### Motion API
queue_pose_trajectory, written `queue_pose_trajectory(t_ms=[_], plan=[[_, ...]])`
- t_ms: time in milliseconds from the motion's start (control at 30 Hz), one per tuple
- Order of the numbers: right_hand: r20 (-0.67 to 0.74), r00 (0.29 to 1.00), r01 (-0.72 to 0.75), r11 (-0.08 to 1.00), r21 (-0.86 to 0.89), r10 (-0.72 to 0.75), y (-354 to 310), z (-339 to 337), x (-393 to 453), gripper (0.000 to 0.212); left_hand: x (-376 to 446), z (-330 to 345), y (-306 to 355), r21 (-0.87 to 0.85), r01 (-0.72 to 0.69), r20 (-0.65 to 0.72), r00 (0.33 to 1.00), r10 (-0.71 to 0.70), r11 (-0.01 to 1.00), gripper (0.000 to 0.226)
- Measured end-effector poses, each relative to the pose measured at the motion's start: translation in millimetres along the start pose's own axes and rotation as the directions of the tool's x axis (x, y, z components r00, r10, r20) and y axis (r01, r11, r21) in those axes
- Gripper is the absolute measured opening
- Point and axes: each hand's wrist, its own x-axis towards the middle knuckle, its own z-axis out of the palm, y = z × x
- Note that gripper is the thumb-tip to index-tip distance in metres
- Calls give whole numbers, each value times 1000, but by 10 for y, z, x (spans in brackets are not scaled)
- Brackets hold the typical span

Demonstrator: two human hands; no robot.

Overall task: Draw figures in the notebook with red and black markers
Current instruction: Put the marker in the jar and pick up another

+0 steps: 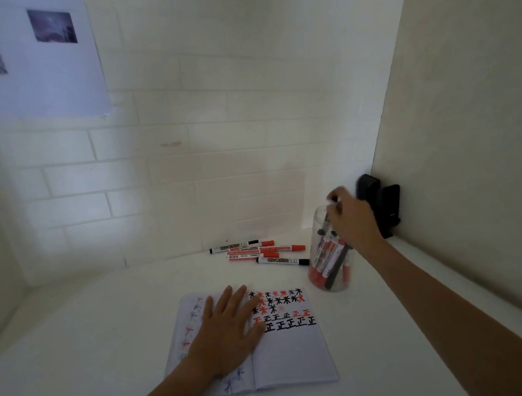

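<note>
My left hand (228, 330) lies flat, fingers straight, on the open notebook (290, 355). My right hand (352, 219) is over the far-right marker jar (331, 273), fingers curled; I cannot tell what it grips.

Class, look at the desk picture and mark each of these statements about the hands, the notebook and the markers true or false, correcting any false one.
1. The left hand lies flat on the open notebook. True.
2. The right hand rests on the notebook's right page. False: it is at the mouth of the clear jar, fingers curled on something blurred there.
3. The jar holds markers standing on end. True.
4. The loose markers beside the jar are all black-capped. False: several have red caps.
5. The right page is blank. False: its top bears red and black figures.
</note>
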Motion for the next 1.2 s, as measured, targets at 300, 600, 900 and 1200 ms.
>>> queue_pose_trajectory(t_ms=[300, 600, 900, 1200], plan=[[320, 947, 112, 907, -405, 26, -118, -73, 53, 24, 16, 25, -23, 2, 4, -3, 1000, -4, 1000, 88], [202, 864, 482, 874, -66, -461, -536, 339, -236, 11, 41, 84, -49, -22, 11, -36, 999, -12, 1000, 78], [526, 848, 360, 805, -472, -71, -420, 1288, -435, 33, 54, 85, -48, -59, 27, -60, 998, -30, 998, 68], [222, 892, 452, 787, -420, -394, -378, 1286, -681, 33, 45, 60, -47, -121, 0, -99, 995, -12, 993, 80]])
